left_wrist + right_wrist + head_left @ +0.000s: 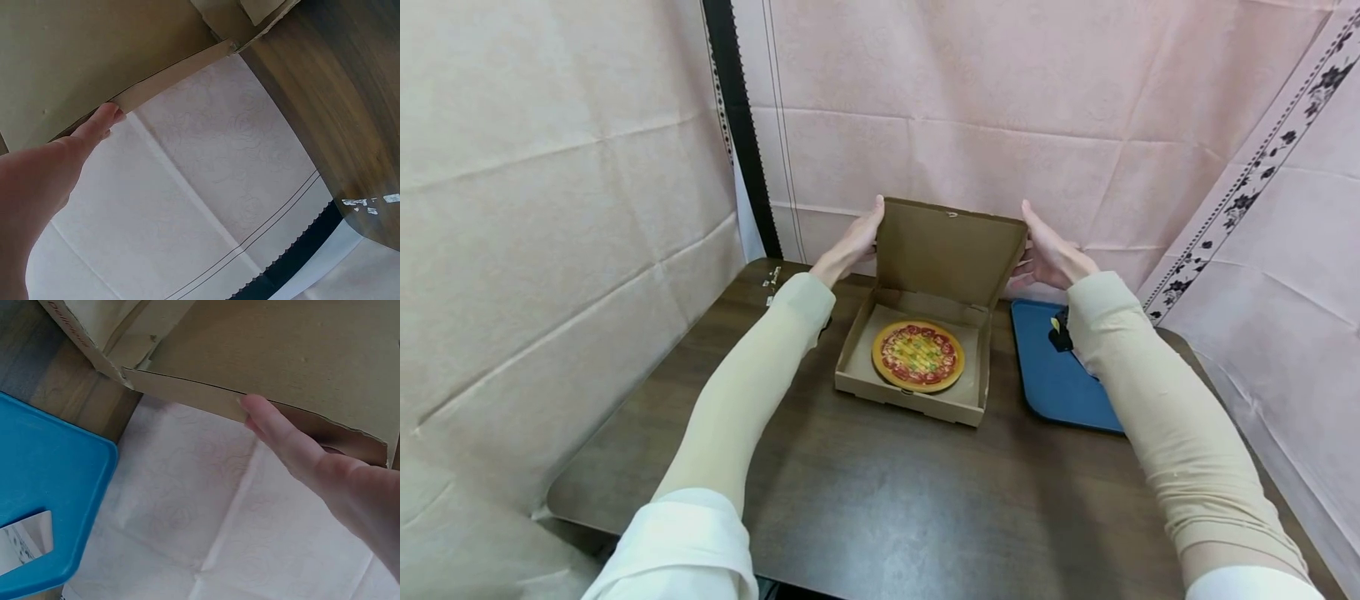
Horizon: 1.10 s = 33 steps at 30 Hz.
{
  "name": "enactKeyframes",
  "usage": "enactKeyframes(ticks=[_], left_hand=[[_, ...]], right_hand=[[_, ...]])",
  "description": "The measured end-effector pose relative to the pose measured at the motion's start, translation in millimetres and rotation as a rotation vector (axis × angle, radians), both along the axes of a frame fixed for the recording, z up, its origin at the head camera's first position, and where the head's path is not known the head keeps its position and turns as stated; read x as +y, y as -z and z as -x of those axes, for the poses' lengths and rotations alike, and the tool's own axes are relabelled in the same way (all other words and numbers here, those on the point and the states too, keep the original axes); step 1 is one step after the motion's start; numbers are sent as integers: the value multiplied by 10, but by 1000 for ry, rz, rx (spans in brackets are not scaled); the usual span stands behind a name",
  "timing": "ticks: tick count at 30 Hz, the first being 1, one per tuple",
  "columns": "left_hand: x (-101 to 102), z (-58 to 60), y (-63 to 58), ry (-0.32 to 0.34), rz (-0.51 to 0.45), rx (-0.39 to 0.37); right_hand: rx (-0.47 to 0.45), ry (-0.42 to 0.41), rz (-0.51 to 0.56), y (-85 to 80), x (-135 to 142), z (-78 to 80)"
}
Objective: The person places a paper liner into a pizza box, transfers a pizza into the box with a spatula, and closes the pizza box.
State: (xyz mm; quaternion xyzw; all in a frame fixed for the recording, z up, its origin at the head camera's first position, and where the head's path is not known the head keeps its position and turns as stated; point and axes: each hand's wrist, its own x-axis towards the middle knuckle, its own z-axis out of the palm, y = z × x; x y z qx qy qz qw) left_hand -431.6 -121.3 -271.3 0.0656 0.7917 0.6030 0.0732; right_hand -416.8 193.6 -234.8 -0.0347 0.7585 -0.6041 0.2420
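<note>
A cardboard pizza box [912,403] stands on the table with its lid [951,250] raised and leaning back. Inside lies a round pizza [918,356] with red, yellow and green topping. My left hand [856,237] presses against the lid's left side, thumb near the top corner. On the opposite side, my right hand [1051,250] touches the lid's right edge in the same way. Straight fingers [95,128] lie along the side flap in the left wrist view; the right wrist view shows extended fingers [272,422] on the other flap. Some fingers are hidden behind the lid.
A blue tray [1037,379] sits right of the box, partly under my right forearm. It carries a white printed piece [28,540]. Small shiny scraps [772,279] mark the table's back left corner. Pale cloth [1000,83] hangs behind and beside the brown table [895,492].
</note>
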Motion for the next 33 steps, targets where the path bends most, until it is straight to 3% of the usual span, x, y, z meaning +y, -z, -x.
enactKeyframes(ticks=[12,33], left_hand=[[48,37,77,0,-82,1],[87,75,182,48,-182,32]], right_hand=[[33,53,81,80,30,52],[89,14,131,228,194,71]])
